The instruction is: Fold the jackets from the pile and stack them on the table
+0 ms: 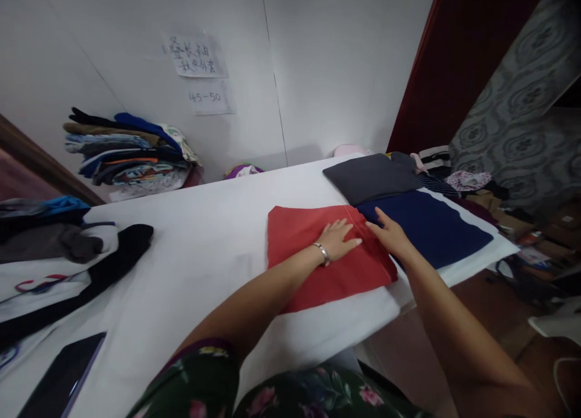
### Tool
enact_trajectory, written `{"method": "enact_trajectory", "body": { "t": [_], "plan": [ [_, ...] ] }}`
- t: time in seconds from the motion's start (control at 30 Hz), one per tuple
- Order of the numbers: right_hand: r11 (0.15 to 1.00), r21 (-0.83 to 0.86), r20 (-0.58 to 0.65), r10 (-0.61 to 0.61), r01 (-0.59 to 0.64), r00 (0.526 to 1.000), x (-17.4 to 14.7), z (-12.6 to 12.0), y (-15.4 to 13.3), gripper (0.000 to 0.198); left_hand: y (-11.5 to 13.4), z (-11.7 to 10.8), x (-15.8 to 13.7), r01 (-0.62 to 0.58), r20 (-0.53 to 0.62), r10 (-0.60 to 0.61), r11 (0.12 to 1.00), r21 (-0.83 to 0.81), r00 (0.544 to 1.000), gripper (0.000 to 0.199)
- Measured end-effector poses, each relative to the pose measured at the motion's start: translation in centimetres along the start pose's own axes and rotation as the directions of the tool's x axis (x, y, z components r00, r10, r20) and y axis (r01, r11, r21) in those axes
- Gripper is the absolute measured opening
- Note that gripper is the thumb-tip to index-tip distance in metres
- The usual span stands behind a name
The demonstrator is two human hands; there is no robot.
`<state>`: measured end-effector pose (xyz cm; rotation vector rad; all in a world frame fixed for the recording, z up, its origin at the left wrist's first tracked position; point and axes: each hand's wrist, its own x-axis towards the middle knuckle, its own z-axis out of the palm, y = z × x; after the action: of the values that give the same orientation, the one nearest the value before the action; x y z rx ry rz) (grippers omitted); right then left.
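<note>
You have a broad bare stretch of counter (204, 248) left of the red cloth (318, 248); hands can sweep there freely. To the right, the navy cloth (431, 224) lies just beside it, the grey one (372, 176) behind. Far left is crowded: dark clothes (68, 248) (heaped loosely), a phone (63, 375), and a folded stack (131, 155) against the wall.

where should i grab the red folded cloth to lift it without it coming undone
Take the red folded cloth at its right edge, where the right hand rests beside the left hand. Layers seem to meet there, so pinching from the right likely holds them together.
</note>
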<state>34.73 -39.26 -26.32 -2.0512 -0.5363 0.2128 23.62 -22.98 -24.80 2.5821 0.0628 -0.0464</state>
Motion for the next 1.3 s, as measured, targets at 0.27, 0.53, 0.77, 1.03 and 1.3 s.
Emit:
{"method": "enact_trajectory", "body": {
  "t": [0.27,0.53,0.77,1.03,1.3],
  "plan": [
    [0.792,-0.225,0.359,-0.474,0.567,0.804,-5.9,5.1,-8.6,0.069,-8.8,-7.4,-3.4,0.395,-0.268,-0.319,0.866,0.308,0.909,0.060],
    [0.673,-0.475,0.484,-0.337,0.566,0.808,-2.6,10.7,-2.4,0.072,-13.4,-4.0,-2.9,0.526,-0.097,-0.520,0.812,0.251,0.849,0.075],
    [0.700,-0.489,0.479,-0.285,0.521,0.830,-3.1,10.9,-3.1,0.072,-14.2,-4.2,-2.9,0.558,-0.117,-0.547,0.796,0.234,0.829,0.076],
    [0.607,-0.618,0.438,-0.262,0.500,0.860,3.6,11.1,-4.0,0.069,-13.7,-3.9,-3.2,0.542,-0.145,-0.523,0.801,0.252,0.840,0.073],
    [0.605,-0.704,0.370,-0.135,0.372,0.919,7.1,8.7,0.0,0.066,-13.2,-4.4,-3.6,0.518,-0.189,-0.485,0.828,0.215,0.854,0.064]
  ]
}}
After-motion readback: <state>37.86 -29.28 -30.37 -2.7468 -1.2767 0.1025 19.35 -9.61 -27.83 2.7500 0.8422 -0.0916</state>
